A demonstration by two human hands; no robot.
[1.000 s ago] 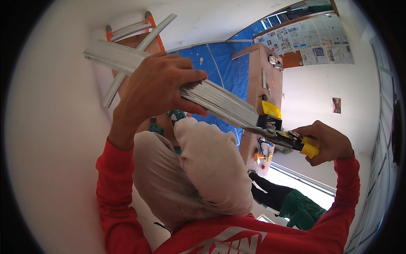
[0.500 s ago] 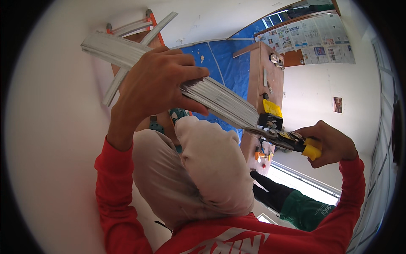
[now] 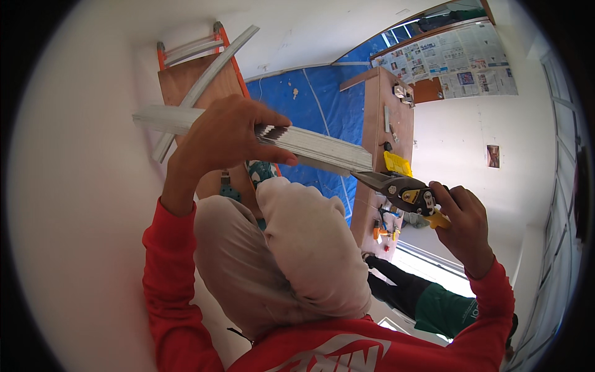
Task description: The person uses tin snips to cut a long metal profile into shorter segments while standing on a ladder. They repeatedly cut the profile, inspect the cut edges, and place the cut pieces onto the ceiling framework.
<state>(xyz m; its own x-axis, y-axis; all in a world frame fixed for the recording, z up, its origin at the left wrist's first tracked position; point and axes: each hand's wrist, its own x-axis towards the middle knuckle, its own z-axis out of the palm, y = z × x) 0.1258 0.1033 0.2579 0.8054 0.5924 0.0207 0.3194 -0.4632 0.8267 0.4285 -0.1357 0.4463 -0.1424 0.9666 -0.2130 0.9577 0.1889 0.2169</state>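
A long, ribbed grey metal channel is gripped by my left hand, thumb on its near side and fingers over the top. It slants down to the right in front of my chest. My right hand is closed round the yellow handles of dark-jawed tin snips. The snips' tips are at the lower corner of the channel's right end; whether they bite into the metal I cannot tell. Behind my left hand, a second narrow metal strip lies across a wooden board.
An orange ladder stands by the board, with a teal power tool below my left forearm. Blue sheeting covers the floor. A long wooden bench holds tools and a yellow case. A person in green is at lower right.
The channel has rolled, showing more of its edge. My right hand has drawn left and turned the snips, whose jaws now show broadside. The person in green has shifted slightly.
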